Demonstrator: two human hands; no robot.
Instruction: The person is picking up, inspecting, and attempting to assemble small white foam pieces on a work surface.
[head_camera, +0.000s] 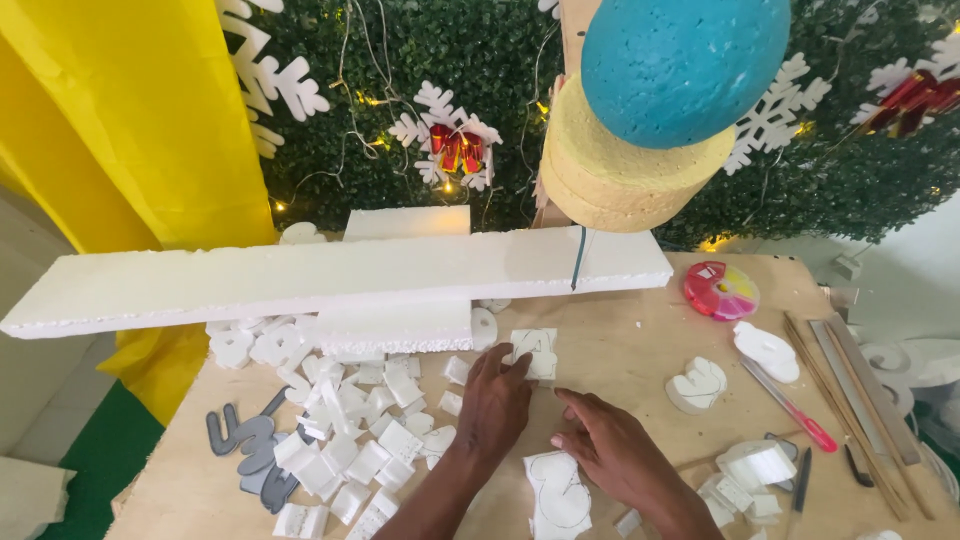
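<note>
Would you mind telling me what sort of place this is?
Likely a craft workshop for festive foam decorations: a wooden worktable strewn with white foam offcuts, a long foam board, and a snowflake-hung green hedge backdrop.

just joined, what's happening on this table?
A person works white foam cutouts on a wooden table. The left hand presses a small white foam piece with outlined shapes; the right hand rests beside another outlined white foam cutout. Foam offcuts lie scattered left, under a long white foam plank.

left hand (497, 400) flat, fingers spread | right hand (610, 448) palm-down, fingers extended
</note>
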